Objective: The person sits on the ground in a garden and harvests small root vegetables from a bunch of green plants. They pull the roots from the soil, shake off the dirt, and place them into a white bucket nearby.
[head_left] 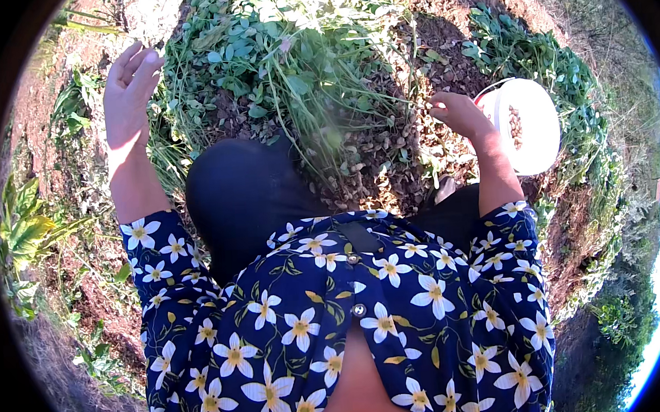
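Observation:
My left hand [133,96] is raised at the left beside a heap of uprooted green peanut plants [249,53]. Its fingers are loosely bent and apart, with nothing visible in them. On the right, my right hand [459,112] hovers with curled fingers between the plants and a white plastic bucket [538,117]. Whether anything sits in those fingers cannot be made out. Some peanuts [515,126] show inside the bucket. Pale stems run from the heap towards my knees, where peanut pods [356,174] lie among roots and soil.
My dark-clothed knee [239,183] is bent close to the heap. More cut plants [523,53] lie behind the bucket. A broad-leaved plant [23,222] grows at the far left, on reddish soil with dry litter. Dry grass [595,41] borders the right side.

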The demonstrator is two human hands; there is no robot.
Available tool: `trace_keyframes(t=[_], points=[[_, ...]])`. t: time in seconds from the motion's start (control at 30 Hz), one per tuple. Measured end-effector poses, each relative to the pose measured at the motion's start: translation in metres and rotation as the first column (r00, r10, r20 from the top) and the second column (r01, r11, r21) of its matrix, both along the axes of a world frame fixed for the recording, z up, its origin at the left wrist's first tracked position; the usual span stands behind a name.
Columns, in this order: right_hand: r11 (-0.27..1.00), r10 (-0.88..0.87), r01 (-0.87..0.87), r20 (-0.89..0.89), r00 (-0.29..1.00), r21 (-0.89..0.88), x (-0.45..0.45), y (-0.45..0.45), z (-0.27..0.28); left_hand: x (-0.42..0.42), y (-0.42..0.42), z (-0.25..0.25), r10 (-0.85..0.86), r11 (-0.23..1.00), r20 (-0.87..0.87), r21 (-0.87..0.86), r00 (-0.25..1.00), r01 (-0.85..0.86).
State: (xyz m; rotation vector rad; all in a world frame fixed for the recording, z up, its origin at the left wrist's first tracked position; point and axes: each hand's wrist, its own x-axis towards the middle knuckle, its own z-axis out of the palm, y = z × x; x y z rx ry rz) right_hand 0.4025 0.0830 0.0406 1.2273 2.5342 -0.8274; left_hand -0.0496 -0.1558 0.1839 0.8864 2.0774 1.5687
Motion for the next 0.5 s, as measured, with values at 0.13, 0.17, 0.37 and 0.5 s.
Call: trace_keyframes(t=[0.13, 0.17, 0.37, 0.5], points=[[0.997, 0.042, -0.035, 0.090, 0.995, -0.072, -0.023, -0.009, -0.032, 0.086, 0.083, 0.038, -0.422, 0.823, 0.361, 0.538, 0.832, 0.184], [0.999, -0.013, 0.019, 0.142, 0.990, -0.043, -0.019, -0.008, -0.043, 0.121, 0.096, 0.039, -0.437, 0.807, 0.438, 0.578, 0.786, 0.126], [0.940, -0.340, 0.341, 0.176, 0.924, 0.030, -0.021, -0.004, -0.122, 0.168, 0.124, -0.036, -0.464, 0.884, 0.625, 0.285, 0.627, 0.371], [0.829, -0.557, 0.556, -0.007, 0.830, -0.063, -0.025, -0.017, -0.169, 0.161, 0.138, -0.037, -0.480, 0.877, 0.586, 0.308, 0.653, 0.368]])
